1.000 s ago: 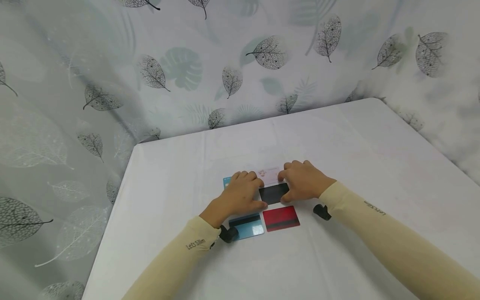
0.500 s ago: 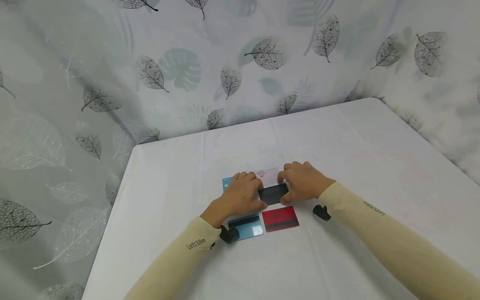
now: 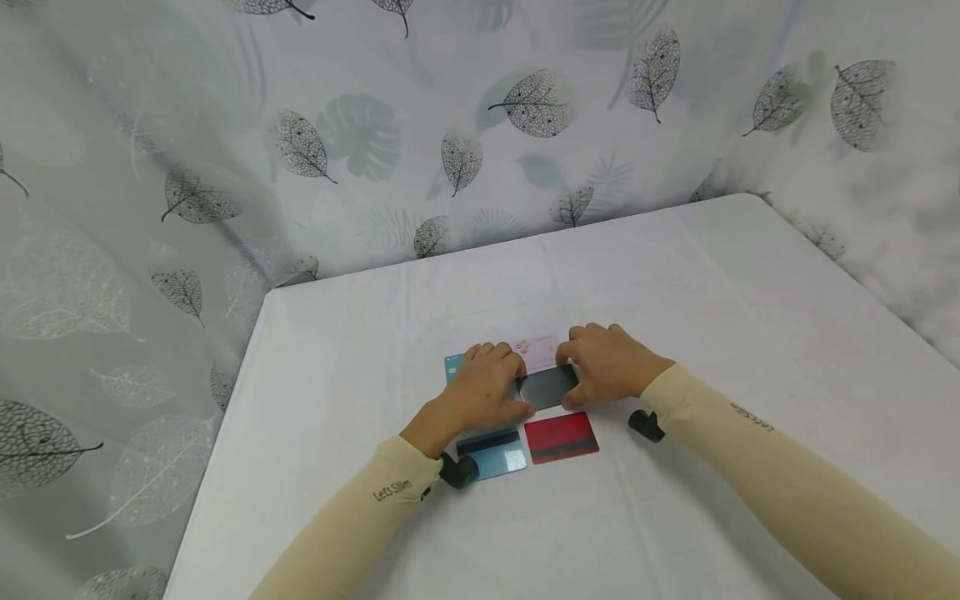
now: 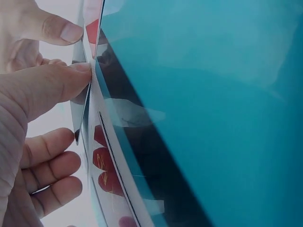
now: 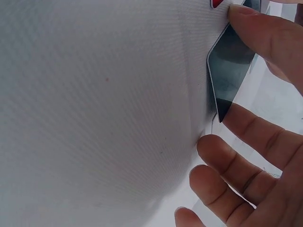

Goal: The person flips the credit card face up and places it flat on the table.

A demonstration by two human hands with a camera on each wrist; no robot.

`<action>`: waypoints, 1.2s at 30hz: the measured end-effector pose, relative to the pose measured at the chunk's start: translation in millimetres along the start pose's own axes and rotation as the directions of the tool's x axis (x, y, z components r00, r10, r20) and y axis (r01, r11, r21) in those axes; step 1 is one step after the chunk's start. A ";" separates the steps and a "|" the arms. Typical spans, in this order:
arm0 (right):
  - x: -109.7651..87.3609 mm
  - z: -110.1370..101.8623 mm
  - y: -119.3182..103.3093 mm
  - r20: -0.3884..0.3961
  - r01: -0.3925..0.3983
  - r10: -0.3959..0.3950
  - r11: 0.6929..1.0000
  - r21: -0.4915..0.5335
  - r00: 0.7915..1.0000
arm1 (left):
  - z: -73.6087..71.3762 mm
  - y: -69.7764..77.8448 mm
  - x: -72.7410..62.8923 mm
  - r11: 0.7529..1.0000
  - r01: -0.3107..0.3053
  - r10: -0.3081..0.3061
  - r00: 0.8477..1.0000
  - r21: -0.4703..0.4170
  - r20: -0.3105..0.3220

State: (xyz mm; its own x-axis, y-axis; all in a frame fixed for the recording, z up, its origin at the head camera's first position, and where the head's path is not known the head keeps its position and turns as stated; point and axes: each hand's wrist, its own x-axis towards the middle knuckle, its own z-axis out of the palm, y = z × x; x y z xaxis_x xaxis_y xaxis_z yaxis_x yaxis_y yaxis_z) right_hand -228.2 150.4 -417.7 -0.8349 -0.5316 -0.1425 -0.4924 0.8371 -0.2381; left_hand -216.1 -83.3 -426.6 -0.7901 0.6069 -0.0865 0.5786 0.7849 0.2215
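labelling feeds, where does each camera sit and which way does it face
Head: worn there, looks forward-down at glossy grey rectangular card; left hand, right hand, beige fabric sleeves show.
Left wrist: worn there, faces blue, black-striped card; both hands show.
Right wrist: worn there, faces white cloth, grey card; right hand shows.
Wrist views share grey card.

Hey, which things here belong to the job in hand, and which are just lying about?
Job in hand, judging by the grip:
dark card
left hand, holding one end
right hand, holding the other

Probably just lying about:
red card
blue striped card
pale pink card
teal card, partly hidden
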 end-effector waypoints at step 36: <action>3.0 -0.3 -1.3 0.032 0.032 -0.036 0.992 0.119 0.999 | 3.5 3.9 -5.1 0.999 0.023 -0.020 0.998 0.047 -0.063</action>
State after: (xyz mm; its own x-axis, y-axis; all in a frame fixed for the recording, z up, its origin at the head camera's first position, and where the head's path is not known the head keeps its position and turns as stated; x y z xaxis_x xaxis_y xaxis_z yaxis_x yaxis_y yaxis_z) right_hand -230.1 147.8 -417.5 -0.8082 -0.5655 -0.1644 -0.4862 0.7982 -0.3556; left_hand -209.1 -82.9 -428.7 -0.8129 0.5817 -0.0295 0.5689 0.8038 0.1740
